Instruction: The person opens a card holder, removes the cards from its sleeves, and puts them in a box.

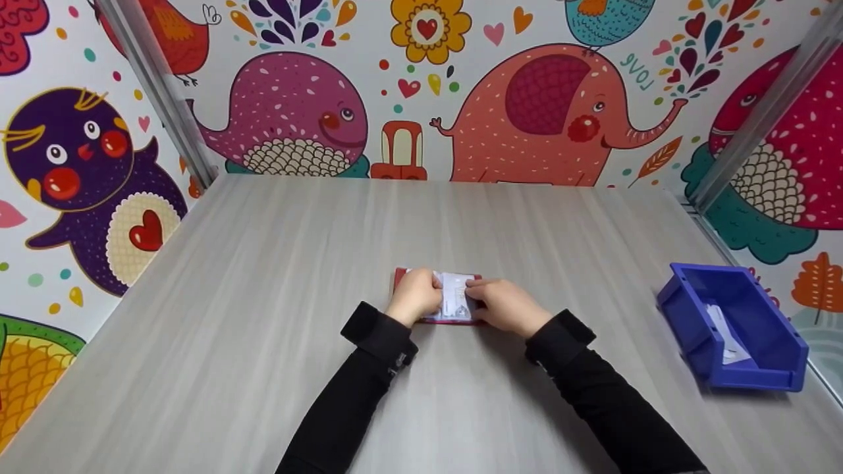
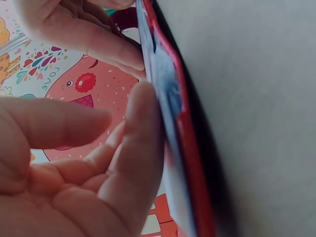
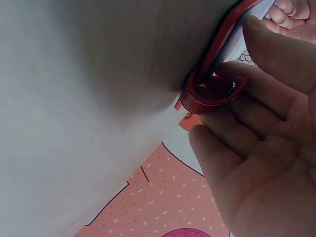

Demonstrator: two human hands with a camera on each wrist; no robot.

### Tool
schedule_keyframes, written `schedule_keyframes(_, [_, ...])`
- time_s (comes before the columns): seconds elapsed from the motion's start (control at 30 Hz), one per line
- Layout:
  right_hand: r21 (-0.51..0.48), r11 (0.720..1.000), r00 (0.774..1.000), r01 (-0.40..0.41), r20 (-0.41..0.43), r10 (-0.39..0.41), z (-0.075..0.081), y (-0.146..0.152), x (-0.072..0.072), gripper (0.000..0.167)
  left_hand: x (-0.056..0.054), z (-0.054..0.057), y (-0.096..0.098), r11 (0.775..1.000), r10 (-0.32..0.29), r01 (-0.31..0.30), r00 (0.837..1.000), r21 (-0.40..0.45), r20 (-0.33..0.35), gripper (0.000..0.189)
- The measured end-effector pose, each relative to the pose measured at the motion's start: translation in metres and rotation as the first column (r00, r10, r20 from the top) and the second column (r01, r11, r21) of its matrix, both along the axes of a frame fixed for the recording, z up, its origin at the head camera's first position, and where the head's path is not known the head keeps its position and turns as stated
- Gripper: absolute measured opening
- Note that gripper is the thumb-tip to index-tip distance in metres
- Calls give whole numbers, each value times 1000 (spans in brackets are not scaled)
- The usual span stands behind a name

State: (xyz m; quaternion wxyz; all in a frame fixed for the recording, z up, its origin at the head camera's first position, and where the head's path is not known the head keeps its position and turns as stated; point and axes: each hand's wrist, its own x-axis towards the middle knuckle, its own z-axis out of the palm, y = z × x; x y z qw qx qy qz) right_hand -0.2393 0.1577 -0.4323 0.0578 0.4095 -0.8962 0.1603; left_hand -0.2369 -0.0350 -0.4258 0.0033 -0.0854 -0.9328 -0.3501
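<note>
A small red wallet (image 1: 400,276) lies spread on the table, with pale cards or sleeves (image 1: 456,296) inside. My left hand (image 1: 418,293) rests over its left half. In the left wrist view a fingertip presses the pale layer, with finger and thumb apart. At the wallet's right side is my right hand (image 1: 510,306), its thumb on the pale layer. A curled red strap (image 3: 205,104) with a snap stands off the wallet's edge against my right fingers, which stay extended. Both hands hide parts of the wallet.
A blue bin (image 1: 757,378) stands at the table's right side, holding white papers or cards (image 1: 728,336). Printed cartoon panels (image 1: 296,105) rise behind and beside the table (image 1: 263,276), with metal posts at the back corners.
</note>
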Motion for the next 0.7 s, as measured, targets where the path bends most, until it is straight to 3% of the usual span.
schedule_keyframes(0.2, [35,999,1000,5,30,-6,0,1,-1,15,-1,2,0,1000,15,-16,997,14,77,12])
schedule_keyframes(0.4, [41,999,1000,7,28,-8,-2,1,-2,17,-2,4,1,1000,10,-12,997,18,81,30])
schedule_keyframes(0.7, [29,999,998,24,54,-26,0,1,0,25,-2,3,1,999,4,-6,998,33,61,34])
